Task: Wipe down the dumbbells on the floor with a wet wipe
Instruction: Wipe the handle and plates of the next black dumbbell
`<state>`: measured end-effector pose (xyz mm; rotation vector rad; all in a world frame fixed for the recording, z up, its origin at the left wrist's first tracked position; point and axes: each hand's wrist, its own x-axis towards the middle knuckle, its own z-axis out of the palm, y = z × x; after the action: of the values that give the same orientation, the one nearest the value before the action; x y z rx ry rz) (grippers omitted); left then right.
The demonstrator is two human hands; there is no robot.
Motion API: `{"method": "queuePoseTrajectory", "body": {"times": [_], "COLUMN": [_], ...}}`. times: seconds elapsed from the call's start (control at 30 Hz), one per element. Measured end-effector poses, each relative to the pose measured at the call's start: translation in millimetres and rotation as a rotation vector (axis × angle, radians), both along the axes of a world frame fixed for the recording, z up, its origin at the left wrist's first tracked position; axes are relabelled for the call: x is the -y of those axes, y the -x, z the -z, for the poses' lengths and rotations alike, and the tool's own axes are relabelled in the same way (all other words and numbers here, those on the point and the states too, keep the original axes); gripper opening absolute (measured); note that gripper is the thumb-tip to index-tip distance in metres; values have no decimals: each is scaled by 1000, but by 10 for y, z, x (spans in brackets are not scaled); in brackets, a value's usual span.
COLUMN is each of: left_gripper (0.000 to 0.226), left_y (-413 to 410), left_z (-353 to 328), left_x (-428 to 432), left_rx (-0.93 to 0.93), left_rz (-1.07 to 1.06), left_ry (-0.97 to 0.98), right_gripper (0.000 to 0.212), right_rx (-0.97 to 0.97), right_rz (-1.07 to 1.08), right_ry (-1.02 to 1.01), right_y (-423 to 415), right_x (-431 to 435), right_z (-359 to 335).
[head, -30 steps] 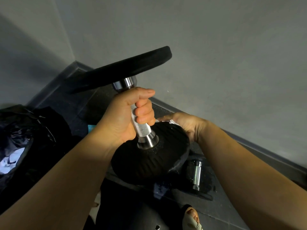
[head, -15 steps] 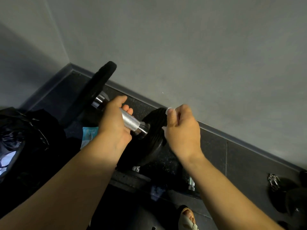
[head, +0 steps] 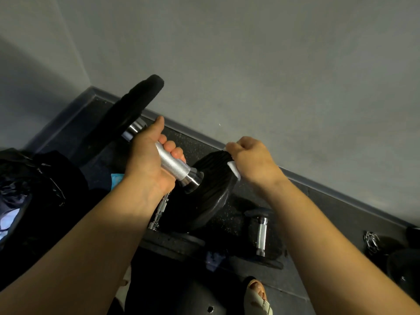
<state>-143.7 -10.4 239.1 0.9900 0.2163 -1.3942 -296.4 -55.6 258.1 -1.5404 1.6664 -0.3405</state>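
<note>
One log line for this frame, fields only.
left hand: grips dumbbell handle | right hand: holds wet wipe on plate rim | second dumbbell: on floor

Most of the wet wipe was hidden inside the right hand at the raised dumbbell's lower plate. Below that dumbbell a threaded bar vanished behind the plate; to its left a black bag was cropped.

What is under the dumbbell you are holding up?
Beneath the lifted dumbbell lie a chrome bar, a flat black plate and another dumbbell on the floor. The dumbbell itself covers whatever lies directly below.
</note>
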Motion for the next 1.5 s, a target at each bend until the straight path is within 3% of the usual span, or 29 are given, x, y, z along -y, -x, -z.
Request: {"method": "queuePoseTrajectory", "body": {"times": [0.2, 0.27, 0.37, 0.5, 0.67, 0.8, 0.9, 0.93, 1.0, 1.03, 1.1, 1.17, 1.33, 1.5], "left_gripper": [48, 47, 46, 36, 9, 25, 43, 43, 15, 12, 39, 49, 56, 57], "left_y": [14, 39, 70, 75, 120, 127, 107, 102, 84, 79, 55, 51, 23, 13], "left_z": [-43, -65, -79, -39, -13, 0, 47, 51, 85, 77, 92, 88, 72, 19], "left_x": [1, 2, 9, 31, 32, 54, 82, 82, 91, 82, 58, 47, 33, 32], "left_rx": [-16, -17, -13, -6, 50, 27, 9, -10, -56, -79, -94, -100, -124, -125], "left_rz": [112, 136, 114, 8, -48, -20, -70, -92, -91, -79, -65, -69, -35, -24], "left_ry": [90, 97, 83, 6, -100, -128, -160, -162, -149, -135, -121, -87, -21, 34], "right_gripper": [24, 34, 17, 13, 19, 23, 21, 23, 27, 27, 24, 20, 20, 29], "right_rx": [184, 236, 319, 365, 80, 16, -10, 2, 26, 17, -1, 24, 81, 379], "right_rz": [90, 159, 247, 260, 106, 39, -3, 2, 36, 55, 82, 90, 147, 266], "right_ry": [-460, -510, -522, -352, 152, 431, 480, 469, 415, 374, 257, 116, -196, -423], "right_y": [84, 130, 108, 55, -33, -136, -195, -205, -215, -220, -211, -196, -168, -151], "right_x": [242, 270, 265, 193, -10, -286, -423, -433, -381, -319, -159, -16, 137, 183], "right_z": [159, 280, 304, 179, 123, 146, 77, 43, -26, -60, -112, -158, -196, 89]}}
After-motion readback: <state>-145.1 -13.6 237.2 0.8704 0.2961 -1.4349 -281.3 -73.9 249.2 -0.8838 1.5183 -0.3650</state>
